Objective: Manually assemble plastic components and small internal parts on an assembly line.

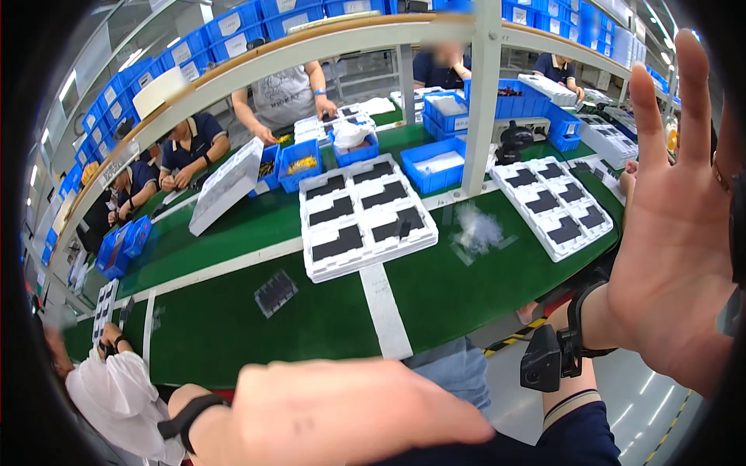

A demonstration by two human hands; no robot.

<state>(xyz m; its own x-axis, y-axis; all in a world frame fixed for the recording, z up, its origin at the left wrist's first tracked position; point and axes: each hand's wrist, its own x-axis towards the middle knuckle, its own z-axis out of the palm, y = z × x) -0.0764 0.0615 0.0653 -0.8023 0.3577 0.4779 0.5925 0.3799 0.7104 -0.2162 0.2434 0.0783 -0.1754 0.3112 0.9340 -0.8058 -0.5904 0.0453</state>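
Observation:
My right hand [672,202] is raised at the right, palm showing and fingers stretched upward, with nothing in it. A black strap with a small camera [542,359] sits at its wrist. Across the lower middle, my left hand [350,408] is close up and blurred; the back of it shows and its fingers are mostly hidden. Beyond it on the green table, a stack of white foam trays [369,260] holds flat black parts. Nearer my right hand lies another white tray [556,206] with similar black parts. Neither hand visibly touches the trays.
A clear plastic bag [475,229] lies between the trays. A dark flat piece [276,293] rests left of the stack. Blue bins [435,167] stand behind, beside a white post [483,101]. Several people work around the table, one in a white top [116,404] at the left.

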